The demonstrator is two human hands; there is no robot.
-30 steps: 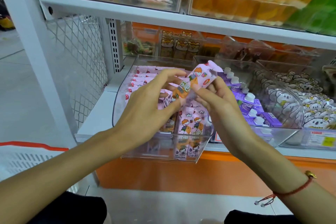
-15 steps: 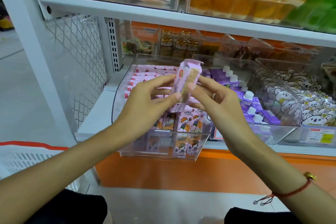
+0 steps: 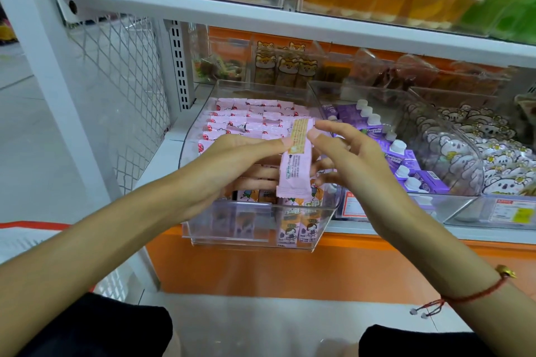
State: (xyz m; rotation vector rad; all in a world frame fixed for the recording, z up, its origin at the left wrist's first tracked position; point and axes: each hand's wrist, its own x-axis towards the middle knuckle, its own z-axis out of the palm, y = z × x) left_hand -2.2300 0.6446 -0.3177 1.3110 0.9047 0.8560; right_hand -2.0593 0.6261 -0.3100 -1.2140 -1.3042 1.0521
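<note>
At frame centre I see a white shelf (image 3: 165, 153) bearing a clear bin (image 3: 246, 226) of pink packets. Above it, the left hand (image 3: 232, 165) and right hand (image 3: 348, 162) both pinch one pink snack packet (image 3: 294, 171) upright (printed back facing me). I judge this a label check; next, it needs lowering gently into a row.

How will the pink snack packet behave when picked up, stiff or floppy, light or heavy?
The pink snack packet is probably fairly stiff: it stands upright and unbent between the left hand and right hand. It seems light, since fingertips alone hold it.
</note>
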